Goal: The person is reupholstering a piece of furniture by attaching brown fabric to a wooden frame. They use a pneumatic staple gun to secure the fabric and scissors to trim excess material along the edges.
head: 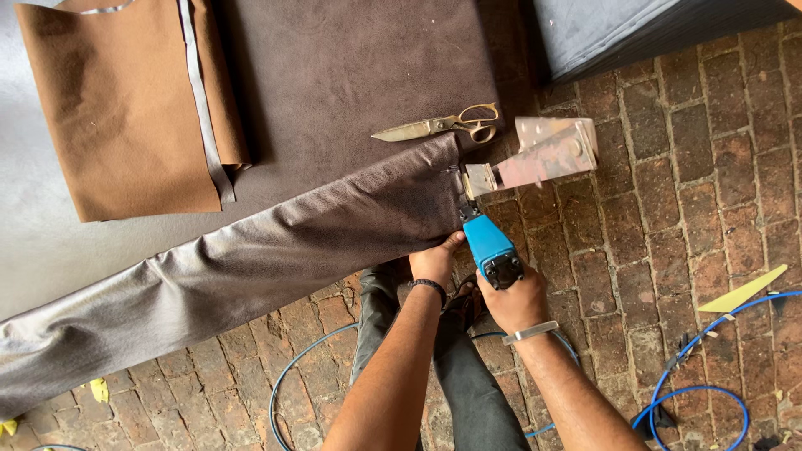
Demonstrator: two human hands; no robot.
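Dark brown leather (251, 250) is stretched over the edge of an upholstered piece, hanging down its side in a long glossy fold above the brick floor (668, 209). At the corner, the left hand (434, 260) grips the lower edge of the leather, fingers (451, 243) curled tight around it and pulling it taut. Just beside it, the right hand (514, 301) is clenched around the handle of a blue pneumatic staple gun (491, 250), whose nose presses against the leather at the corner. A metal bracket-shaped leg (543, 154) juts out from the same corner. Brass-coloured scissors (443, 127) lie closed on top of the dark upholstered surface, near the corner. Farther left, a folded piece of tan leather (117, 108) rests on top. A blue air hose (702, 367) loops across the bricks.
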